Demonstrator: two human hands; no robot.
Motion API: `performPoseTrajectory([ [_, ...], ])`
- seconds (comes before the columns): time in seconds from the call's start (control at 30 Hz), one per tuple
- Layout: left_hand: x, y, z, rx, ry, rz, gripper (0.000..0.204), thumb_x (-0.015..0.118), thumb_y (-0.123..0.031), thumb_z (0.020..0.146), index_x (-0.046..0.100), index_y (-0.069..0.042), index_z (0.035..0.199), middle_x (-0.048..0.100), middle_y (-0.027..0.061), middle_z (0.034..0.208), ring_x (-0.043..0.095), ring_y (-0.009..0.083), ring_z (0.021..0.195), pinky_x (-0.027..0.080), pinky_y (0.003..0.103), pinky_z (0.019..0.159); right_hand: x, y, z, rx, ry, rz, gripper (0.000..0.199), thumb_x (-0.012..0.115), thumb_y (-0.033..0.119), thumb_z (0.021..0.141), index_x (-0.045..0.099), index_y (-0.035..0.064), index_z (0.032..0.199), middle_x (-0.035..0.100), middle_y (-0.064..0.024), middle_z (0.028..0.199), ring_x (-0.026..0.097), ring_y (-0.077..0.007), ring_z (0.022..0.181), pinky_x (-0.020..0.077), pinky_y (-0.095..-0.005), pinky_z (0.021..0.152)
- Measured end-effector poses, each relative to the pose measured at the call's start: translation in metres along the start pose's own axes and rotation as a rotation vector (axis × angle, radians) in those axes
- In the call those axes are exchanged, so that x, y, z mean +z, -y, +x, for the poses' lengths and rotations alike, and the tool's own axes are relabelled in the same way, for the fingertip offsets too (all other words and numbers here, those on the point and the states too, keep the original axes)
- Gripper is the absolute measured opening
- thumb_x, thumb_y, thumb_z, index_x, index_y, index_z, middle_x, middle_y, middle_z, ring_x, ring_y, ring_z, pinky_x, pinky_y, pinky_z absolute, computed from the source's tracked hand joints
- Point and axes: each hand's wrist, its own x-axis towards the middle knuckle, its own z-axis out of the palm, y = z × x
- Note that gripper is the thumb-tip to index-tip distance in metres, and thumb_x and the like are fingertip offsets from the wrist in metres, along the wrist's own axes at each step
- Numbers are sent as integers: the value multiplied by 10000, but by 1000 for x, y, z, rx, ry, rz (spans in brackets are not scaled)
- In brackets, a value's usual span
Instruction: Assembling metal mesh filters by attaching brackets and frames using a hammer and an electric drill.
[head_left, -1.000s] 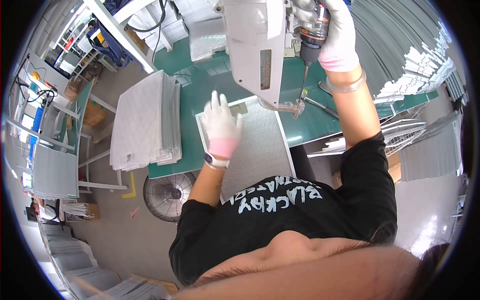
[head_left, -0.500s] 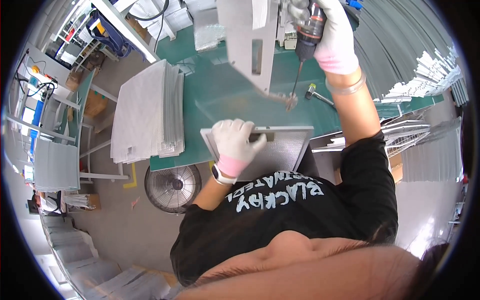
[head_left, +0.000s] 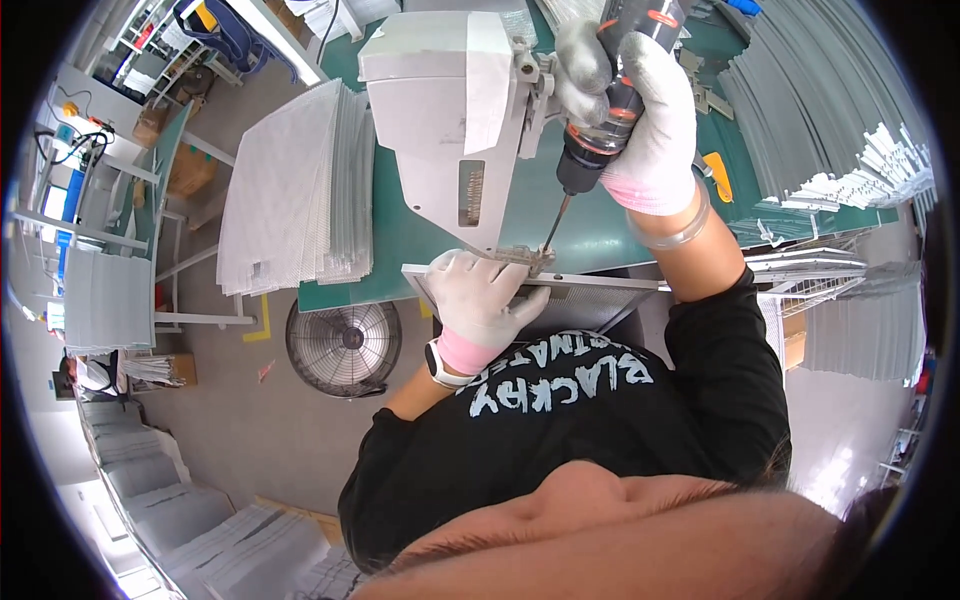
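My right hand (head_left: 625, 110), in a white glove with a pink cuff, is closed around a black and orange power screwdriver (head_left: 590, 148). Its long bit points down to the far edge of a silver-framed panel (head_left: 618, 284) held against my front. Beside the driver and moving with it is a light grey housing (head_left: 425, 130) with a slot showing a spring. A small clear guide piece (head_left: 525, 258) sits at the bit's tip, by the frame's edge. My left hand (head_left: 478, 298), gloved too, grips that same edge just left of the tip; its thumb bends over the near side.
A stack of pale mesh sheets (head_left: 290, 190) stands at the left of the green table (head_left: 395, 235). Many grey strips (head_left: 830, 100) lie piled at the right. A yellow-handled tool (head_left: 717, 177) rests beyond my right wrist. A round floor fan (head_left: 345, 345) stands below left.
The screwdriver and grey housing have come down and nearer, so the bit's tip now meets the frame's edge. My left hand stays on the frame, which now stands more steeply tilted.
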Motion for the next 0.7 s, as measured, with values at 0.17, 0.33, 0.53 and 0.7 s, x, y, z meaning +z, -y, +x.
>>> performPoseTrajectory([
  [0.17,3,2,-1,-10,33,-34,251,810,-277,622,678,-145,789,576,24,699,573,251,647,408,411,618,-5,-9,-10,41,101,53,212,603,234,956,535,48,1031,594,-76,779,531,-123,586,416,-259,497],
  [0.33,-6,-8,6,-26,101,-94,318,797,-252,642,751,-183,949,677,-3,829,655,217,773,457,388,644,-1,-12,-39,172,64,119,698,624,244,917,255,99,1491,552,-68,770,491,-121,551,389,-254,488],
  [0.53,10,-8,-5,-15,31,-244,362,803,-250,687,767,-169,1038,669,-20,836,635,186,730,458,388,701,-4,-10,-44,265,57,205,740,637,240,871,261,60,1482,520,-58,733,456,-120,511,373,-245,475],
  [0.7,10,-12,-6,-24,36,-265,386,811,-225,689,766,-163,1067,627,0,807,622,185,714,475,336,600,-7,-13,-48,262,115,352,765,654,209,832,259,44,1467,516,-58,728,440,-113,502,345,-228,438],
])
